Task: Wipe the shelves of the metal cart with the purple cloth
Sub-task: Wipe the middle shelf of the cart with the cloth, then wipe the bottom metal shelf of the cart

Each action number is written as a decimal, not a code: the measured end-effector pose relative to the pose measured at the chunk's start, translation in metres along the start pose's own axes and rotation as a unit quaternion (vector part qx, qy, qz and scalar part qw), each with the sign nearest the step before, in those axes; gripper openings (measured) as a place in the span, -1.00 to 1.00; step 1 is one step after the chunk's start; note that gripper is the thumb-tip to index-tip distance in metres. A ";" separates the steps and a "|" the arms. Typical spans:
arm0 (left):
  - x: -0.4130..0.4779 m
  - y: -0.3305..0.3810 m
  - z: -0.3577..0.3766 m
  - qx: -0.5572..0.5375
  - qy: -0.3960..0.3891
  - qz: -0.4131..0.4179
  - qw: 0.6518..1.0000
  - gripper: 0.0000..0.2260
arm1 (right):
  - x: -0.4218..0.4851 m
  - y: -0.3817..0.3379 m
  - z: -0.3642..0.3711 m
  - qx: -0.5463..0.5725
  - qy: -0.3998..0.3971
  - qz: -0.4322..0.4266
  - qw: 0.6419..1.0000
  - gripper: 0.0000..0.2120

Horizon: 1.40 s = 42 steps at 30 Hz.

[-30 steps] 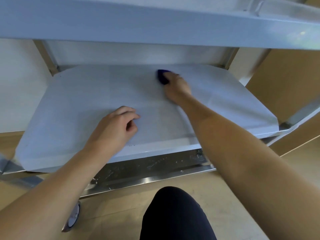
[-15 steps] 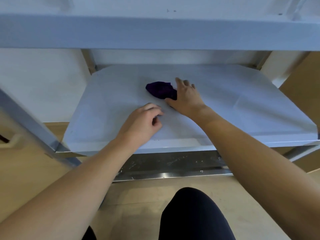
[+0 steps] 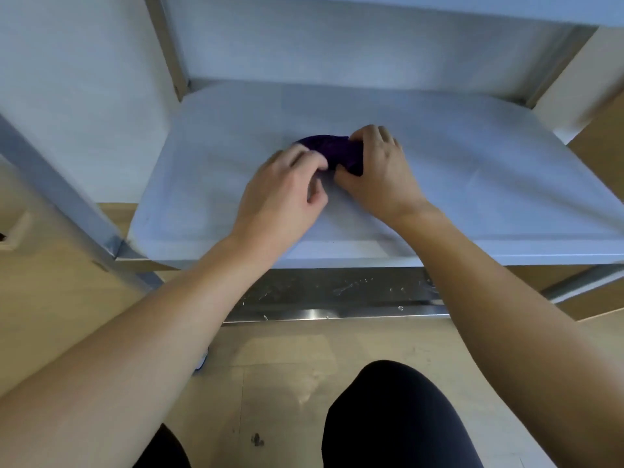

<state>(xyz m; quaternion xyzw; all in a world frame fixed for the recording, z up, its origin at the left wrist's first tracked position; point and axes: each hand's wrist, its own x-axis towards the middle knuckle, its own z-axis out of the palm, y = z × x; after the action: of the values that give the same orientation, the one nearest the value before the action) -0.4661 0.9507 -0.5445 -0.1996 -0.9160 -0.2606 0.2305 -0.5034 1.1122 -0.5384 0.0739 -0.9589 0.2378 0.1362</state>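
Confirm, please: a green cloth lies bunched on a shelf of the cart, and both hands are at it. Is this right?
Not quite. The head view shows that the cloth is purple, not green. The rest holds: it lies bunched on the shelf, with the left hand and the right hand both at it.

A plain indoor room: wood floor [image 3: 287, 383], metal cart [image 3: 67, 204].

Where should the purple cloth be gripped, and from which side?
Pinch the raised, bunched middle of the cloth, coming from above on the near side. It lies in a crumpled mound on the flat shelf, so its upstanding folds probably offer the easiest hold. The right hand curls over its right end.
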 end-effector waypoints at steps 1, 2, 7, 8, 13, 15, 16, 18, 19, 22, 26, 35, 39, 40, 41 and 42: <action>0.001 -0.004 -0.004 0.009 -0.010 0.002 1.000 -0.73 | -0.007 -0.004 -0.003 0.000 0.002 -0.026 1.000 -0.62; 0.002 -0.008 -0.009 0.021 -0.028 0.004 0.999 -0.64 | -0.014 -0.008 -0.005 0.003 0.002 -0.054 0.999 -0.64; -0.011 -0.030 -0.031 0.005 -0.155 0.012 0.988 -0.36 | -0.050 -0.027 -0.011 0.041 -0.021 -0.157 0.986 -0.67; -0.015 -0.033 -0.035 -0.012 -0.167 0.015 0.986 -0.42 | -0.055 -0.030 -0.011 0.053 -0.033 -0.158 0.986 -0.67; -0.036 -0.032 -0.052 0.006 -0.150 0.034 0.988 -0.66 | -0.071 -0.040 -0.009 0.049 -0.073 -0.171 0.981 -0.55; -0.044 -0.027 -0.058 0.025 -0.139 0.034 0.989 -0.67 | -0.076 -0.046 -0.009 0.018 -0.085 -0.198 0.976 -0.41; -0.048 -0.025 -0.062 0.028 -0.137 0.030 0.990 -0.66 | -0.078 -0.048 -0.009 0.010 -0.096 -0.210 0.973 -0.37; -0.058 -0.021 -0.070 0.034 -0.144 0.019 0.989 -0.62 | -0.085 -0.054 -0.009 0.008 -0.127 -0.225 0.966 -0.39; -0.065 -0.020 -0.074 0.037 -0.152 0.014 0.988 -0.60 | -0.089 -0.056 -0.009 0.008 -0.140 -0.234 0.962 -0.43; -0.092 -0.021 -0.086 0.050 -0.160 0.015 0.986 -0.59 | -0.102 -0.060 -0.005 0.012 -0.151 -0.262 0.953 -0.59; -0.126 -0.026 -0.097 0.062 -0.171 0.048 0.982 -0.58 | -0.123 -0.061 0.002 0.033 -0.149 -0.277 0.949 -0.66; -0.148 -0.062 -0.062 0.046 -0.267 0.069 0.960 -0.65 | -0.139 -0.049 0.059 0.013 -0.230 -0.263 0.937 -0.64; -0.147 -0.083 -0.043 0.082 -0.286 0.087 0.951 -0.66 | -0.130 -0.037 0.083 -0.001 -0.259 -0.266 0.929 -0.60; -0.147 -0.088 -0.038 0.098 -0.299 0.093 0.945 -0.65 | -0.128 -0.033 0.089 -0.003 -0.266 -0.266 0.927 -0.59; -0.148 -0.095 -0.033 0.122 -0.312 0.105 0.936 -0.65 | -0.126 -0.029 0.097 -0.005 -0.271 -0.265 0.925 -0.58; -0.149 -0.101 -0.028 0.150 -0.321 0.124 0.927 -0.63 | -0.124 -0.025 0.105 -0.008 -0.276 -0.264 0.924 -0.58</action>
<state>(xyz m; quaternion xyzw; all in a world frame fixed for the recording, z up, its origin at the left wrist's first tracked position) -0.3850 0.8187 -0.6410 -0.3479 -0.9373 -0.0118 -0.0179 -0.4035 1.0497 -0.6538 0.3859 -0.9062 0.1559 -0.0751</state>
